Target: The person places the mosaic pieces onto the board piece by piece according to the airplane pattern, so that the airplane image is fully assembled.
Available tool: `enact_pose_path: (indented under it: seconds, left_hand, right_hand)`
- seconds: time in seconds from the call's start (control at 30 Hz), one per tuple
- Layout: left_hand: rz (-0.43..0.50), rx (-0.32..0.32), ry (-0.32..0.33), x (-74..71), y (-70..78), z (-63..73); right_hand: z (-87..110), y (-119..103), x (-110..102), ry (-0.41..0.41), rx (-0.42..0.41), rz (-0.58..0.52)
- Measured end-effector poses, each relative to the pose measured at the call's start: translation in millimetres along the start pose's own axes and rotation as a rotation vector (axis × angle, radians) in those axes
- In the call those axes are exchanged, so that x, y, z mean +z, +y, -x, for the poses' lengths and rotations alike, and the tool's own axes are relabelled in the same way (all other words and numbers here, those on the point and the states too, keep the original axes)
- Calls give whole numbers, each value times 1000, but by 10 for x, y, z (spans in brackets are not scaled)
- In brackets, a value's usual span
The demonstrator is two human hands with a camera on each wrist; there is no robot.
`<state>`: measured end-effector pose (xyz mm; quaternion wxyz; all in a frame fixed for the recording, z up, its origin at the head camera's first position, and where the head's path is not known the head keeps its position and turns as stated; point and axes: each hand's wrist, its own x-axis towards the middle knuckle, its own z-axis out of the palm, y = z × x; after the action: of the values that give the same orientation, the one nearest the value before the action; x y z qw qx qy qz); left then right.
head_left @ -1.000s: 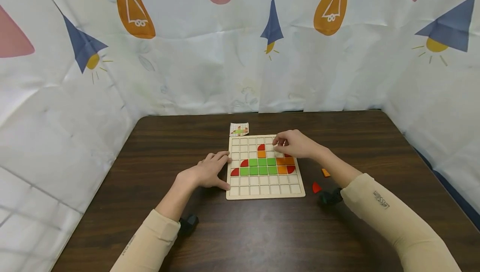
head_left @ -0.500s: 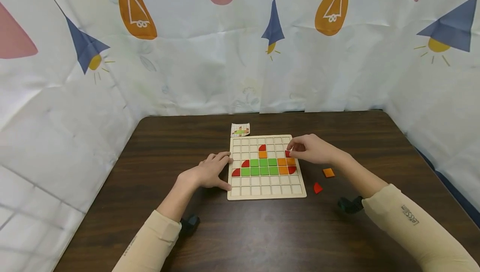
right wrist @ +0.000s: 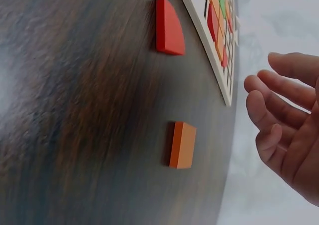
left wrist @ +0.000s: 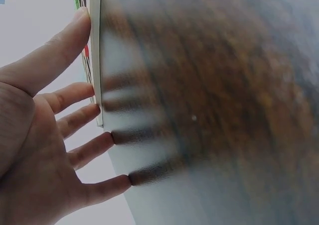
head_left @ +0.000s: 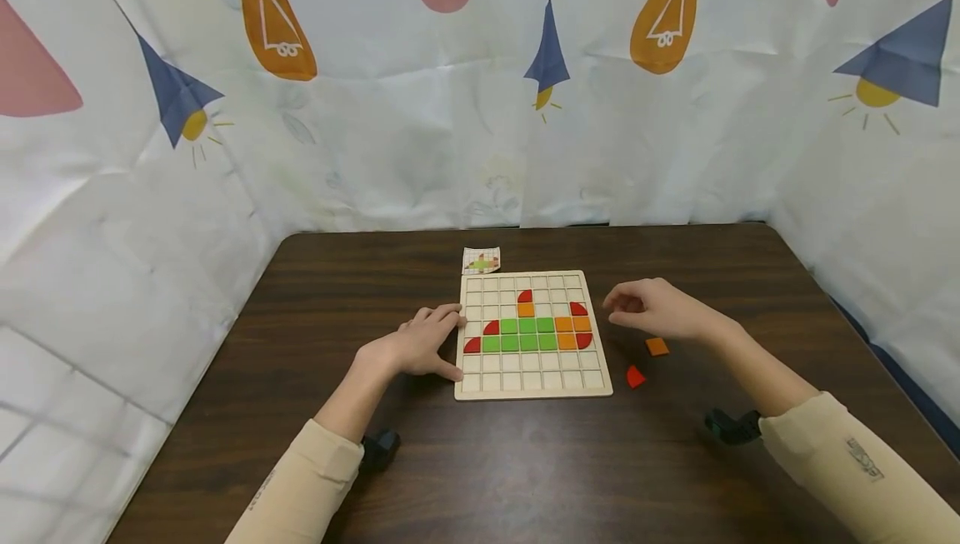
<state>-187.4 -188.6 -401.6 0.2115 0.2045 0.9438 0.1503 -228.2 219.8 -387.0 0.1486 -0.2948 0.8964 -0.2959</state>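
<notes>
On the table lies a pale wooden grid board (head_left: 532, 381) holding green and orange squares and several red quarter-round tiles. My left hand (head_left: 416, 344) rests against the board's left edge with fingers spread; in the left wrist view the thumb and two fingers touch that edge. Off the board's right side hovers my right hand (head_left: 656, 307), its fingers loosely bent and nothing between them. Under it on the table lie a loose orange square tile (head_left: 657, 346) and a loose red quarter-round tile (head_left: 636, 376), both plain in the right wrist view.
A small pattern card (head_left: 481, 261) lies behind the board's upper left corner. Dark brown wood makes up the tabletop (head_left: 517, 477). A white printed curtain (head_left: 420, 152) hangs behind the table and along both sides.
My right hand has moved from over the board's upper right to beyond its right edge, uncovering the red tile there. The left hand stays at the board's edge.
</notes>
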Motion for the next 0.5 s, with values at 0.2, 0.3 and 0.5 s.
enact_pose_path:
  seconds: [0.2,0.3,0.5]
  left_hand:
    - [-1,-4,2,2,7,7]
    - [3,1,4,8,1,8]
    - [6,8,5,13,-3,17]
  right_hand:
    - [140,80,-5,20,23,-2]
    - [209,140,-1,18,48,-5]
    - [347,240,-5,20,83,-16]
